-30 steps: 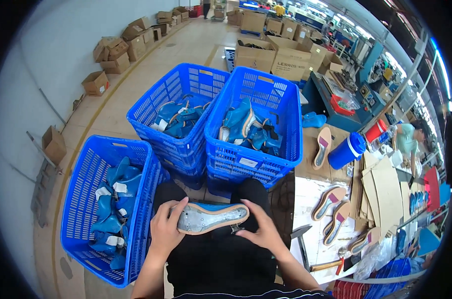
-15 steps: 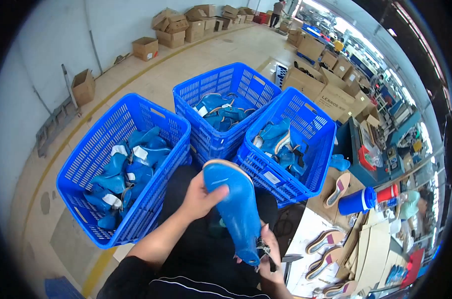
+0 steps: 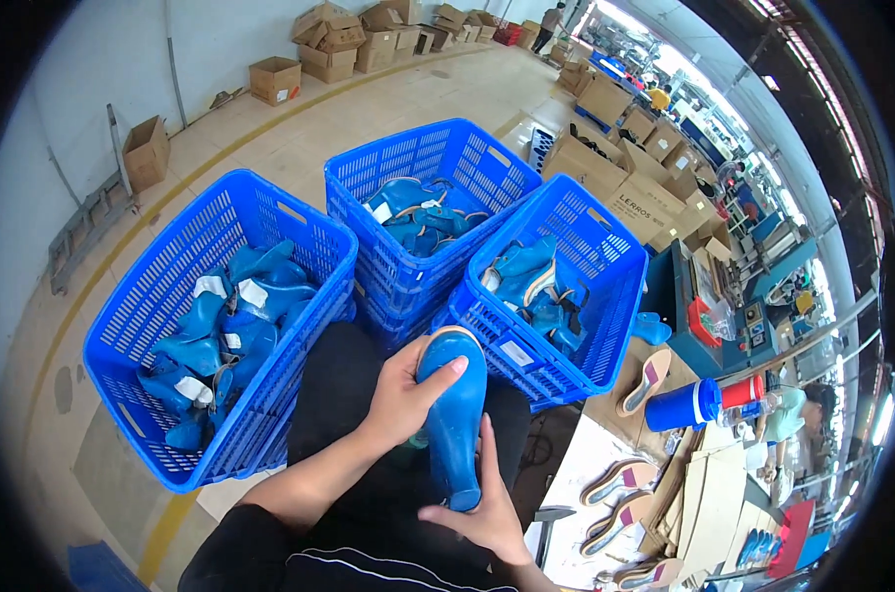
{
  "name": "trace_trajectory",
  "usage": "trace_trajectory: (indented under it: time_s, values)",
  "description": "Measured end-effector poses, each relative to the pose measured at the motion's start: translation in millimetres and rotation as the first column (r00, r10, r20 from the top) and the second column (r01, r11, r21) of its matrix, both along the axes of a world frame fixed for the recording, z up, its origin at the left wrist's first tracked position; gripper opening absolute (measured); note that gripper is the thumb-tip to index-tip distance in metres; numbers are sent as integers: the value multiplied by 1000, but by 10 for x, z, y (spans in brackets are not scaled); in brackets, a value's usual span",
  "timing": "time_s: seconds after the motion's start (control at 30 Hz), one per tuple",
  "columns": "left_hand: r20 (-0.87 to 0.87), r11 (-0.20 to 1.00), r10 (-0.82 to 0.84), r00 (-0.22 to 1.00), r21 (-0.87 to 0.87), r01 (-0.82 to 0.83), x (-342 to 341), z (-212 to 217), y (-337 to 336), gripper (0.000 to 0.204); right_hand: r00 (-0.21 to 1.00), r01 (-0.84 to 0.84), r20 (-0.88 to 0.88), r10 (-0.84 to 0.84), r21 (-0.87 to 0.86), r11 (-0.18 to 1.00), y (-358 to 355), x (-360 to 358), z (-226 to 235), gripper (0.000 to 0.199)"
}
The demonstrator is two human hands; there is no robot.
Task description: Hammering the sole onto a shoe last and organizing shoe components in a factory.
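A person's left hand [image 3: 400, 395] and right hand [image 3: 482, 513] both grip a blue shoe part [image 3: 455, 414], held upright over the lap, just in front of the nearest blue crate [image 3: 605, 296]. Three crates hold similar blue pieces, so the piece appears not yet put down anywhere; soles lie on the surface [image 3: 586, 464] right of that crate.

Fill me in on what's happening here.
A seated person holds a blue shoe piece over their lap with both hands: the left hand grips its upper part, the right hand supports the lower end. Three blue crates stand on the floor in front, each holding more blue pieces. To the right is a workbench with flat insoles and a blue cup.
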State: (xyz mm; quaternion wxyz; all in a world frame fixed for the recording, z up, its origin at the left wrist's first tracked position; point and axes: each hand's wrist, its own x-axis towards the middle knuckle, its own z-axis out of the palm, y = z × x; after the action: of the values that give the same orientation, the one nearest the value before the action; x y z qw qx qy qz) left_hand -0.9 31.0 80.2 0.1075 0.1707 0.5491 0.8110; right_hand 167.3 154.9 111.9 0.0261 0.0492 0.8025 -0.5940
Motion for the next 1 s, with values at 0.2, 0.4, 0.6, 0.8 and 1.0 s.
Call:
trace_trajectory:
  time_s: [0.2,0.4,0.6,0.8,1.0]
  values:
    - [-24,995,24,999,-95,-26,-121,-119,-126,38,977,187,169,-130,-385,904,69,-163,102,100]
    - [-237,965,50,970,-238,-108,77,207,-476,40,708,704,446,-548,-504,500,956,-964,2,57]
    - [-510,927,-211,834,167,337,220,751,-749,16,835,539,234,-498,-529,655,2225,-2458,-630,52]
    - [-587,535,-461,666,415,736,568,1952,-950,46,972,85,84,-218,741,666,2939,-2570,-1711,64]
    - [-703,558,-389,595,334,760,420,1711,-1211,64,971,208,-57,-232,677,706,2518,-2779,-1616,61]
